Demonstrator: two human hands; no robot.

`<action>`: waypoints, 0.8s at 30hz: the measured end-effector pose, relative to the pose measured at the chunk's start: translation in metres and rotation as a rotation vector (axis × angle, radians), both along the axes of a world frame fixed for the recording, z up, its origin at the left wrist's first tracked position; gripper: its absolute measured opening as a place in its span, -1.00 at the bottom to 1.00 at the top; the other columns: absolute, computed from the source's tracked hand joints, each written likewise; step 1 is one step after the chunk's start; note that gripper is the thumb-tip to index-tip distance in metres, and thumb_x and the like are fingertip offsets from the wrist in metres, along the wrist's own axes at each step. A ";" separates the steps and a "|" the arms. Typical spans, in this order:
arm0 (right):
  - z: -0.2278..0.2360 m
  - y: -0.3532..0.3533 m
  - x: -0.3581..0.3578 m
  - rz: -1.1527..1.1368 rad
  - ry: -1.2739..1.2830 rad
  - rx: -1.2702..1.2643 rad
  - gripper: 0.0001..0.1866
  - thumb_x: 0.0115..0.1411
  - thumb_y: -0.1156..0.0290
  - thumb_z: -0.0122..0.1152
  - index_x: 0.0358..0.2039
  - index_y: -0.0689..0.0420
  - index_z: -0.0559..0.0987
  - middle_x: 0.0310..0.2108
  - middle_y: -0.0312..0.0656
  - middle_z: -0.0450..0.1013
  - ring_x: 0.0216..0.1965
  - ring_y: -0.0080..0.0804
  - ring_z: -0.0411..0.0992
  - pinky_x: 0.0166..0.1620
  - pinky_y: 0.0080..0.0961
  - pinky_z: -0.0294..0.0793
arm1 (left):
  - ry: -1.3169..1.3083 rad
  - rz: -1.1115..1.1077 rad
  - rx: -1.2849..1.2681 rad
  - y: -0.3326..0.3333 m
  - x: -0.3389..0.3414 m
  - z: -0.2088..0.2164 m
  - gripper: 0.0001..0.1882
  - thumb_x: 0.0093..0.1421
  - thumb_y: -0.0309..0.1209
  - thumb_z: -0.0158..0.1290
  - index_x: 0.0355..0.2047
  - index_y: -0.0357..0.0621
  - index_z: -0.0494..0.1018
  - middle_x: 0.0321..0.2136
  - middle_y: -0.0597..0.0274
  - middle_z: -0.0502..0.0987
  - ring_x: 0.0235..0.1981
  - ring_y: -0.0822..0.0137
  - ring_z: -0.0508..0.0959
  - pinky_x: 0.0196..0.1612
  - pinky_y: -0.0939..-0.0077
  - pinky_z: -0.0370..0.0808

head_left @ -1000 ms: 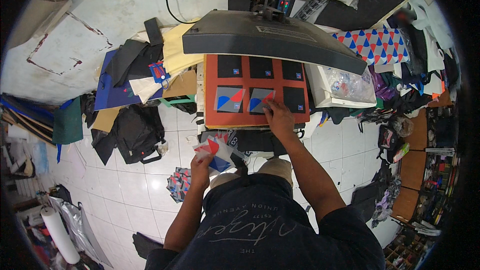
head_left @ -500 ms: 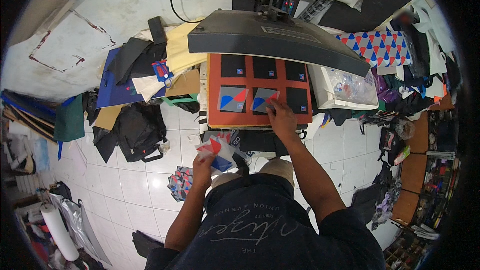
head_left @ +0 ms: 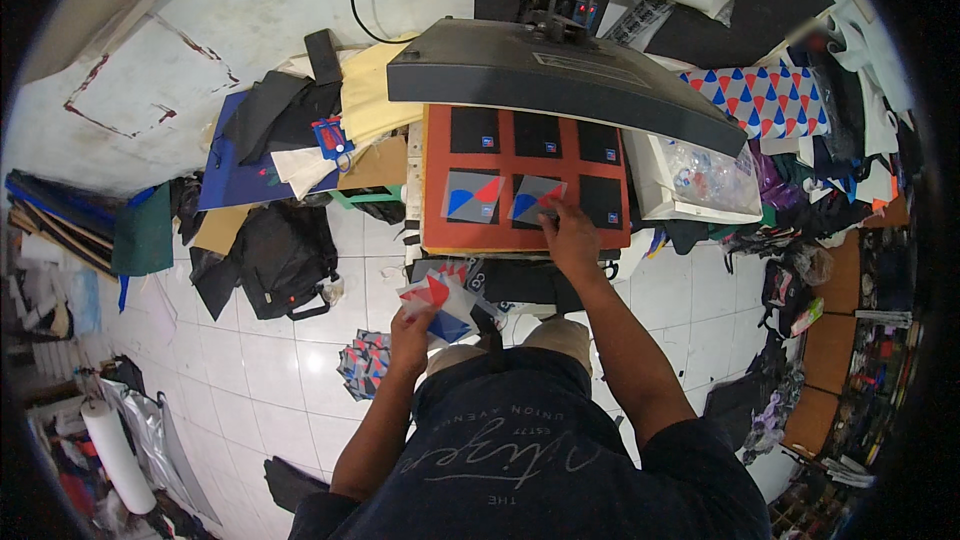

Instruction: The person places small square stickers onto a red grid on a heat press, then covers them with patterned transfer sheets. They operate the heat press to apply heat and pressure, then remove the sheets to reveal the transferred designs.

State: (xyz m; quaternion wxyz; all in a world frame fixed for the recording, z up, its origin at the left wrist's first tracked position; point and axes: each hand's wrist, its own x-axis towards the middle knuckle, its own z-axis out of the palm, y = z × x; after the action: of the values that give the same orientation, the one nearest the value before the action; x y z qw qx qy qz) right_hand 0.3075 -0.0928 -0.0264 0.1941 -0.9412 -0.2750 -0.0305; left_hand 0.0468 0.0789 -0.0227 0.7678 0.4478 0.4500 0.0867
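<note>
My left hand (head_left: 410, 338) is closed around a loose fan of transfer sheets (head_left: 436, 298), clear with red, blue and grey shapes, held low in front of the press. My right hand (head_left: 570, 240) reaches over the front of the orange-red press bed (head_left: 435, 155). Its fingertips pinch the right edge of one transfer sheet (head_left: 527, 200), which lies a little tilted over the middle black fabric piece in the near row. Another transfer sheet (head_left: 472, 195) covers the near-left black piece. The near-right black piece (head_left: 599, 202) and the far-row pieces show small blue-and-red marks.
The heat press's raised upper plate (head_left: 560, 80) overhangs the far side of the bed. A white box of clear plastic (head_left: 690, 180) stands at its right. More patterned pieces (head_left: 365, 365) lie piled on the tiled floor. Left of the bed are a black bag (head_left: 280, 260) and yellow cloth (head_left: 370, 90).
The whole view has shifted slightly, moving the scene a little rightward. Both hands keep nearly the same place and hold, with the right still at the sheet's edge.
</note>
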 end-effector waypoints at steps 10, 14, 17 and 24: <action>0.003 0.001 0.001 -0.036 0.076 -0.019 -0.66 0.17 0.20 0.19 -0.09 0.08 0.51 -0.23 -0.07 0.49 -0.16 -0.11 0.49 -0.12 -0.21 0.48 | -0.014 -0.010 0.013 0.000 0.001 0.001 -0.76 0.17 -0.48 0.06 -0.16 -0.30 0.43 -0.27 0.14 0.56 -0.26 0.31 0.55 -0.16 0.46 0.48; 0.002 0.001 0.002 -0.035 0.071 -0.024 -0.66 0.16 0.20 0.20 -0.10 0.08 0.51 -0.25 -0.07 0.49 -0.18 -0.10 0.49 -0.14 -0.20 0.48 | 0.014 -0.020 0.039 0.000 0.001 0.006 -0.76 0.17 -0.50 0.06 -0.15 -0.30 0.44 -0.28 0.16 0.56 -0.28 0.35 0.55 -0.18 0.50 0.47; 0.003 0.001 0.003 -0.022 0.073 -0.007 -0.67 0.16 0.22 0.20 -0.11 0.08 0.51 -0.26 -0.07 0.49 -0.21 -0.09 0.49 -0.15 -0.20 0.48 | -0.001 -0.017 0.038 -0.001 0.000 0.004 -0.77 0.17 -0.52 0.06 -0.15 -0.30 0.44 -0.28 0.18 0.56 -0.29 0.37 0.55 -0.20 0.52 0.46; 0.026 -0.012 0.015 -0.035 -0.031 0.217 -0.74 0.15 0.30 0.20 -0.17 0.11 0.54 -0.30 -0.05 0.53 -0.27 -0.04 0.53 -0.23 -0.17 0.52 | -0.026 -0.057 0.098 0.003 -0.006 -0.006 -0.76 0.17 -0.51 0.07 -0.13 -0.29 0.44 -0.28 0.18 0.56 -0.27 0.37 0.54 -0.20 0.51 0.47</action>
State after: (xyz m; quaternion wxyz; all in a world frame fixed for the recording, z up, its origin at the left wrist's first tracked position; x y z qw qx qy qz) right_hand 0.3225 -0.1045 -0.0001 0.2898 -0.9188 -0.2565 -0.0783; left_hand 0.0413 0.0822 -0.0283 0.7528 0.4963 0.4224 0.0926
